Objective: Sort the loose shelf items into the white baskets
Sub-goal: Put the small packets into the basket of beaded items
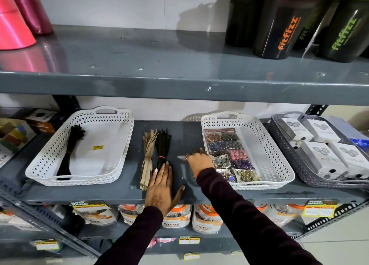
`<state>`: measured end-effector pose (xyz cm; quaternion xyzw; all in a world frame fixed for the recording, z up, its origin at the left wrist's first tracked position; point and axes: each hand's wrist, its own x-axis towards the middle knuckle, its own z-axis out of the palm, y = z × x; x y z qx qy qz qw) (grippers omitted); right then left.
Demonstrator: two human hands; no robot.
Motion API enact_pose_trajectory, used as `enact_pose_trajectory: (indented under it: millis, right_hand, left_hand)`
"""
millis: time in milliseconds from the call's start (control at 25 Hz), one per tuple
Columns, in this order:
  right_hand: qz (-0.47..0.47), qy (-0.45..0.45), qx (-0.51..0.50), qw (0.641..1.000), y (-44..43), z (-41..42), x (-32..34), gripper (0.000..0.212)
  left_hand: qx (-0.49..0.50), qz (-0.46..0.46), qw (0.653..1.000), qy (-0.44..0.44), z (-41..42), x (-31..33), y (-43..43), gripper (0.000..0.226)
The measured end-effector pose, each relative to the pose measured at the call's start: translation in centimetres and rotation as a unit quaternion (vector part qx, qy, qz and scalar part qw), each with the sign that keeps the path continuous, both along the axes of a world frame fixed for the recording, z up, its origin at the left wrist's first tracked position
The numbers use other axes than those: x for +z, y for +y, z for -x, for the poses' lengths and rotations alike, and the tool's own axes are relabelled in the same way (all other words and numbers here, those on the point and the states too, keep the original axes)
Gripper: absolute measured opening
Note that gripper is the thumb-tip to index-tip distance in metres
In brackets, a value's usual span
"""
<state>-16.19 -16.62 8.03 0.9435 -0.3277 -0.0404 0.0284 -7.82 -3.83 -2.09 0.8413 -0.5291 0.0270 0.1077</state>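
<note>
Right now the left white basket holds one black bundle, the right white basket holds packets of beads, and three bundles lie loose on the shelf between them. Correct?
Not quite: the head view shows two loose bundles, not three, a beige bundle and a black bundle under the left hand. The left white basket and right white basket are as stated.

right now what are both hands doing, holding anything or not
Left hand: open, flat on the black bundle, not gripping it.
Right hand: fingers pinched on a small clear packet.
</note>
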Motion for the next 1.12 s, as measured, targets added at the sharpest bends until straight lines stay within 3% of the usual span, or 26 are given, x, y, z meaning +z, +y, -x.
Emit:
enact_pose_trajectory:
  millis: [200, 280, 400, 480, 680, 840, 1120]
  right_hand:
    - [0.117, -0.209, -0.119, 0.964, -3.3, 7.0, 2.9, 0.031]
    - [0.020, -0.158, -0.203, 0.966, -5.7, 9.8, 1.9, 0.029]
    - [-0.137, -0.072, -0.240, 0.958, -8.3, 11.4, -1.7, 0.042]
    - [-0.171, -0.006, -0.224, 0.960, -8.8, 11.1, -2.8, 0.042]
    - [-0.171, 0.058, -0.222, 0.958, -8.7, 10.8, -2.4, 0.044]
    - [-0.108, -0.024, -0.219, 0.969, -7.5, 9.4, -0.1, 0.044]
    - [-0.075, -0.192, -0.082, 0.975, -3.2, 3.4, 4.7, 0.027]
  left_hand:
    - [-0.009, -0.001, 1.000, -0.010, 0.0, -0.2, -0.1, 0.084]
    - [-0.008, -0.007, 1.000, -0.005, -0.1, -0.1, -0.1, 0.084]
    - [-0.010, -0.014, 1.000, 0.002, 0.0, -0.1, 0.0, 0.084]
    - [-0.008, -0.014, 1.000, 0.003, 0.0, 0.1, 0.0, 0.084]
    - [-0.007, -0.021, 1.000, 0.012, 0.0, 0.2, 0.0, 0.085]
    - [-0.009, -0.021, 1.000, 0.017, 0.2, 0.6, 0.2, 0.084]
    - [0.061, 0.100, 0.992, -0.041, -3.5, 5.1, 2.1, 0.078]
